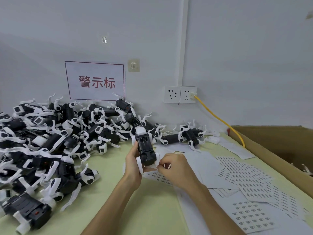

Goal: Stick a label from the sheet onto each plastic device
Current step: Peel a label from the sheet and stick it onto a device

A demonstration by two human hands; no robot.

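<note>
Work on this batch looks far from finished, as far as I can judge. My left hand (133, 162) grips one plastic device (146, 148), a black body with white legs, held belly-up above the worktop (118, 192) with my fingers curled round its side. My right hand (174, 168) is at the device's near end, fingertips pinched together on what looks like a small white label (166, 165), though it is too small to be sure. The label is not yet pressed onto the black underside, so I take this one to be mid-step.

Directly under my hands lies a label sheet (159, 178), and more sheets (245, 175) are spread overlapping across the right of the worktop, most of them printed with full rows. To my left a big pile of devices (50, 141) is heaped against the wall, and a few more (189, 135) lie near the sockets. I cannot tell from here which of them, if any, carry a label. The cardboard box (279, 146) at the right edge shows only a white part or two inside. By my reckoning, nearly all of the pile is left to do.
</note>
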